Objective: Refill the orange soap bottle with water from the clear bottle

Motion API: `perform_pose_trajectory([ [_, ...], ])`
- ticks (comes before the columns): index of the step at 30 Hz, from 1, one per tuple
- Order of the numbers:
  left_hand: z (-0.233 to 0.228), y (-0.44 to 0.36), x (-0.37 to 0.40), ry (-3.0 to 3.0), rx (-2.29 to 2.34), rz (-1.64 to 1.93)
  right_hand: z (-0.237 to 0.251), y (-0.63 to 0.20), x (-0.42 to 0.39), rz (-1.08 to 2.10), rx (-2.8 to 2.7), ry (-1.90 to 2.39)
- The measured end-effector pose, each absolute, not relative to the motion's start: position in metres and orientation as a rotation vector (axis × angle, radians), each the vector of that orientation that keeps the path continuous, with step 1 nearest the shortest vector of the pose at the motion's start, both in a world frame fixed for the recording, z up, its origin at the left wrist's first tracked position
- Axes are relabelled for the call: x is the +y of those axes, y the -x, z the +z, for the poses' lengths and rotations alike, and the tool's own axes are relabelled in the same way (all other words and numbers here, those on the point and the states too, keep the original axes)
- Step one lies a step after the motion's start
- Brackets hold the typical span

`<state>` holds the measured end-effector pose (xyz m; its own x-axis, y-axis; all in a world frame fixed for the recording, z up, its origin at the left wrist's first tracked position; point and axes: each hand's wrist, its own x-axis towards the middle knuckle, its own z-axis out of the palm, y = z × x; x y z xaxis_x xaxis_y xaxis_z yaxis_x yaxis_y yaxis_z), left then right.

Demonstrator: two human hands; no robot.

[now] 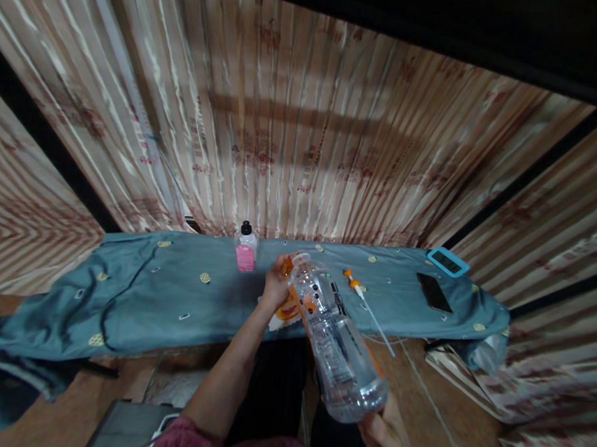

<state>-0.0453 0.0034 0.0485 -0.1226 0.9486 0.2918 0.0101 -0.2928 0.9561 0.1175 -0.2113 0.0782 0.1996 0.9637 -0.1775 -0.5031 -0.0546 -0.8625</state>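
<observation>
Clear bottle (339, 349) is held tilted over the near edge of the table (144, 302), neck far left, base near right. Base is gripped by the right hand (382, 431); orange piece (289, 266) at the neck is held by the left hand (276, 286), fingers partly hidden. Bottle could be dropped if base grip is loosened; pump (356, 285), right, could be knocked by a swing.

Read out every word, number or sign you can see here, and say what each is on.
No text reads clearly.
Pink-labelled bottle: label print too small.
Large clear bottle: dark markings, too blurred.
Blue-framed display: any digits unreadable.
Striped backdrop: red marks, too blurred.
</observation>
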Motion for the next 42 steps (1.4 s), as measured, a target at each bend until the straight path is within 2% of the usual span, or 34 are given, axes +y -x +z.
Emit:
perform_pose_trajectory([
  [8, 0.048, 0.045, 0.004, -1.396, 1.154, 1.54, 0.068, -0.12, -0.214, 1.283, -0.54, 1.102],
  [42, 0.05, 0.044, 0.003, -1.354, 1.164, 1.552, 0.062, -0.131, -0.214, 1.351, -0.606, 1.011],
])
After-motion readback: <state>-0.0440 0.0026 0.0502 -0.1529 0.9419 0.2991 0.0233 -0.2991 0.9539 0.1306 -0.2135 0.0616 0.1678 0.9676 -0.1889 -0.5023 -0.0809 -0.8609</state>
